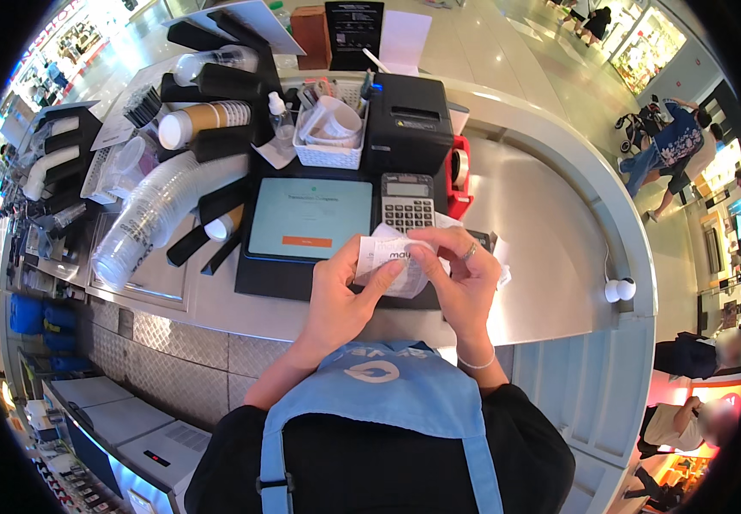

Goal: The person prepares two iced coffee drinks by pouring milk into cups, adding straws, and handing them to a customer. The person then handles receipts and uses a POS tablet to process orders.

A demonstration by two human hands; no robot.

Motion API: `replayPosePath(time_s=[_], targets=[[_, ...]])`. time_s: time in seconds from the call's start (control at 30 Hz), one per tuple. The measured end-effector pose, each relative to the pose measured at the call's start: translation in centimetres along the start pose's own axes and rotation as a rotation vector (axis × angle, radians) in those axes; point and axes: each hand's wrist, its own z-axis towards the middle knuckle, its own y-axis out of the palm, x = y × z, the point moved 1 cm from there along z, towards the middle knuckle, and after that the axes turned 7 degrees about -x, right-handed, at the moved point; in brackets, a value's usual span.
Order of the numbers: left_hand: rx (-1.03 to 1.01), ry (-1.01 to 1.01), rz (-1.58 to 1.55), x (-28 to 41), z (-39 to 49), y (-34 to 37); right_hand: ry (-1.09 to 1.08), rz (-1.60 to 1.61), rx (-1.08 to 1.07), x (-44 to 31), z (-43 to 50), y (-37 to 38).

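Note:
Both hands hold small printed paper receipts [391, 268] above the counter's front part. My left hand [348, 299] pinches their left side, thumb on top. On their right side, my right hand [463, 273] has its thumb and index finger on the paper; a ring and a thin white bracelet show on it. Just beyond the hands are a tablet [309, 215] with a lit screen and a grey calculator [408, 199]. More slips of paper [502, 260] lie to the right of my right hand, partly hidden by it.
A black receipt printer [408, 122] stands behind the calculator, with a red tape dispenser [459, 173] beside it. Left of it sits a white basket [329, 156] of small items. Stacked clear plastic cups [145, 215] lean at the left. A white device [619, 290] sits by the right rim.

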Motion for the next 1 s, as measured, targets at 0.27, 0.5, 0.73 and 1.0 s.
replayPosePath(time_s=[0.27, 0.5, 0.73, 1.0], targets=[[-0.026, -0.041, -0.025, -1.6, 0.7, -5.5, -0.060, -0.019, 0.034, 0.7, 3.4, 4.1], [0.094, -0.044, 0.009, -3.0, 1.4, -11.6, 0.021, -0.030, 0.064, 5.4, 13.1, 5.7], [0.253, 0.017, 0.105, -3.8, 2.1, -17.0, 0.011, -0.912, 0.152, 10.2, 27.4, 9.1], [0.023, -0.151, 0.111, 0.1, -2.0, -21.5, 0.215, -1.323, 0.050, 14.4, 30.8, 17.0]])
